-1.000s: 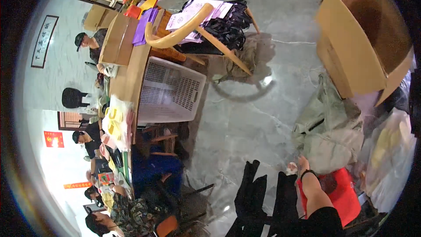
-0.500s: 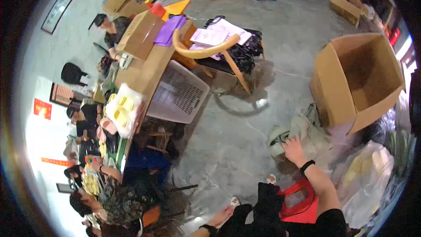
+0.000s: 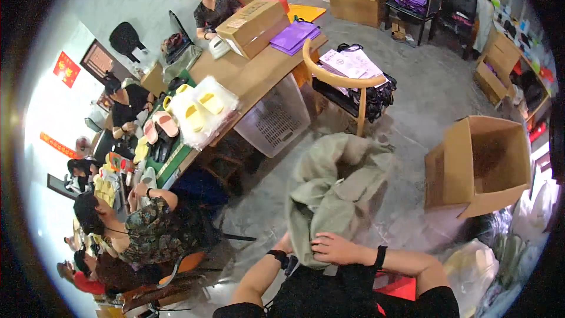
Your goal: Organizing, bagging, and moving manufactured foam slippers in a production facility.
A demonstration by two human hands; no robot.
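A large grey-green woven sack (image 3: 329, 194) stands out in front of me, loose and crumpled, one end close against my body. My right hand (image 3: 334, 248) is closed on its near edge, the fingers curled over the cloth. On the other side of that edge, my left hand (image 3: 283, 244) also grips the sack; its fingertips are hidden by the fabric. Dark bands circle both wrists. Behind my right arm, part of a red plastic stool (image 3: 397, 287) shows.
An open cardboard box (image 3: 450, 176) stands to the right, near clear plastic bags (image 3: 471, 271). Ahead are a wooden chair (image 3: 347, 80) with printed bags and a grey crate (image 3: 276, 121). Several people sit around the long table (image 3: 253, 85), which holds slippers (image 3: 194, 116) and a carton (image 3: 253, 26).
The sack has come up from the floor on the right to in front of me. Both hands now hold it; before, the left was empty. My view has turned.
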